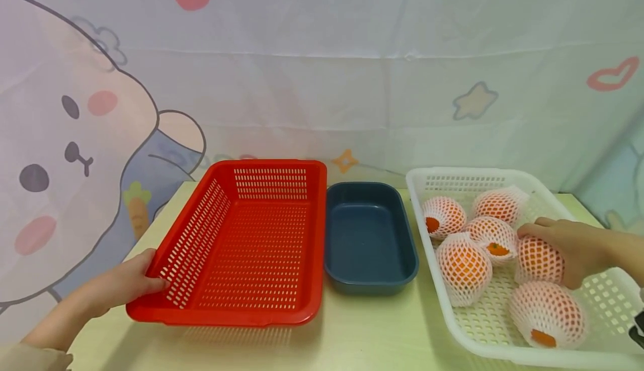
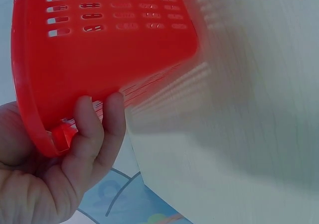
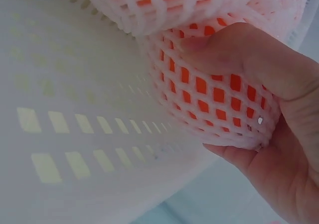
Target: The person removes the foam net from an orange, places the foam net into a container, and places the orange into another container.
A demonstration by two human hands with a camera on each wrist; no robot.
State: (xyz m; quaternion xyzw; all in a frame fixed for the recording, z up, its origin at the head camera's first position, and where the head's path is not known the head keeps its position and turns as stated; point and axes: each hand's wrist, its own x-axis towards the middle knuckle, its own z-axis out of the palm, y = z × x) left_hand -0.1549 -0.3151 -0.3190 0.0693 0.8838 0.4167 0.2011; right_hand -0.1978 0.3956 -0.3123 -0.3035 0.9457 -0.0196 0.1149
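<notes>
Red basket (image 1: 226, 316), left: gripped by left hand (image 1: 121, 281) | fruit (image 1: 539, 260), in white basket (image 1: 503, 353), right: held by right hand (image 1: 578, 248), flanked by other fruits (image 1: 464, 270) left and near | blue tub (image 1: 371, 242): set between baskets

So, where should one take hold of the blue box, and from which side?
Probably best by the right rim of the blue box, near the front, coming from above to pinch it. The box stands open with nothing in it, so there is room inside the rim; the red basket crowds its left side, while bare table shows between it and the white basket.
</notes>
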